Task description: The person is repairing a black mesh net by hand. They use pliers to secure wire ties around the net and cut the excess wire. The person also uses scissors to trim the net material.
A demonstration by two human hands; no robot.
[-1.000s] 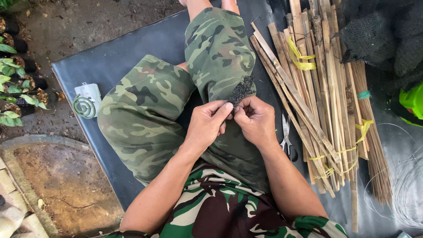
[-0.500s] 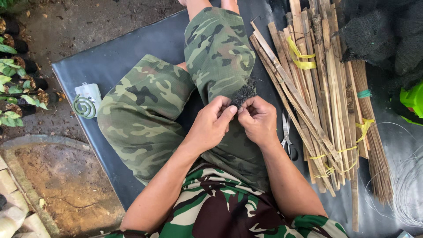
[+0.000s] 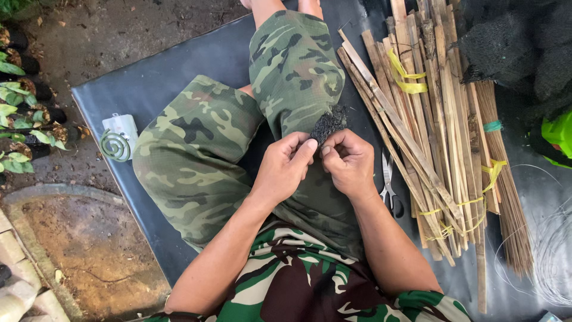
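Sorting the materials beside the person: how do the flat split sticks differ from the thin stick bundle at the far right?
The flat split sticks are wide, pale strips lying loosely fanned, some tied with yellow bands. The thin stick bundle holds slim, browner sticks packed tightly, with a green band. Both lie lengthwise on the dark mat.

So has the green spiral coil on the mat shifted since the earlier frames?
No. The green spiral coil lies in the same spot by the left edge of the dark mat, beside the person's bent knee.
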